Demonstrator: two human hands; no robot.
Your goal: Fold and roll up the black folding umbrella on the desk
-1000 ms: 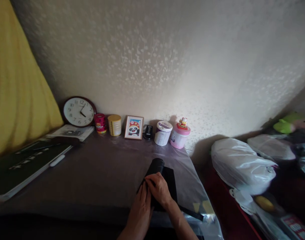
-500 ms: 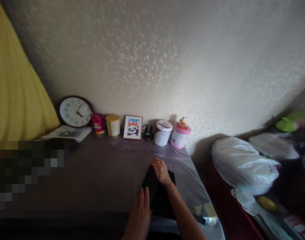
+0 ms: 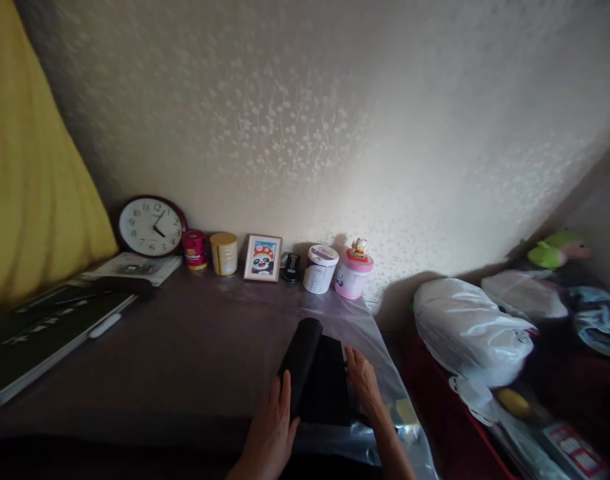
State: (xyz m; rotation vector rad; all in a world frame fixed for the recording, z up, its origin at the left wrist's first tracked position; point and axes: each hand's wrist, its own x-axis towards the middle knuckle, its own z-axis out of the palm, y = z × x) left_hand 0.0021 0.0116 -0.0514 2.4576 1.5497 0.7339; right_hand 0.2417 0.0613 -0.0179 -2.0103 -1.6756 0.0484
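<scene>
One table (image 3: 199, 360), four containers (image 3: 225, 259), left fingers (image 3: 286, 392) on one black roll (image 3: 303, 353)

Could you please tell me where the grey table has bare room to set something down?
The widest bare patch lies between the flat green white-lettered item and the part-rolled black sheet at the left hand. The back is crowded, from the round brown-rimmed clock to the pink lidded tub.
</scene>
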